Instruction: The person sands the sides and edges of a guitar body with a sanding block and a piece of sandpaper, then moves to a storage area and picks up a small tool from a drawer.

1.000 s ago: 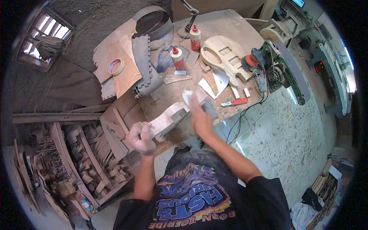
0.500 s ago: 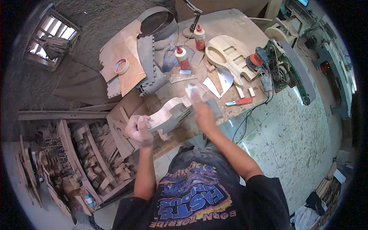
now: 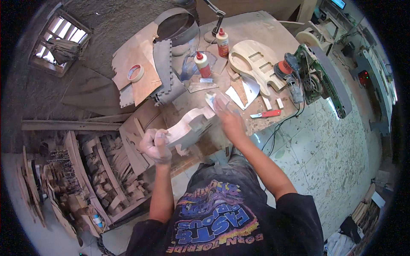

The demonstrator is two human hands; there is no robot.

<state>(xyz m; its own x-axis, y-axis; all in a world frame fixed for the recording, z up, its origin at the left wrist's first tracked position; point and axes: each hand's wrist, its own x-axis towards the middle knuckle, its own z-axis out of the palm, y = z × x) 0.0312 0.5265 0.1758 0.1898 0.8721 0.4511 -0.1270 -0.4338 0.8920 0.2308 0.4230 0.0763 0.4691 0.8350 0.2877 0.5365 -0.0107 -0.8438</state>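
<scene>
A curved pale wooden piece is held on edge over the workbench, its near left end in my left hand. That hand's fingers are closed around it. My right hand, smeared by motion, is at the piece's far right end, its fingers closed on a small whitish object with a bluish patch, too blurred to name. Past it lie a white sheet, two small light blocks and a red-handled knife.
Two glue bottles, a guitar-shaped wooden body, an orbital sander and a green belt sander stand on the bench. A tape roll lies on plywood, left. Wood offcuts fill a rack lower left; cables hang off the right edge.
Over the last second my right hand has moved slightly up and rightward along the wooden piece's far end. My left hand keeps its grip, little changed. The whole view has shifted a little.
</scene>
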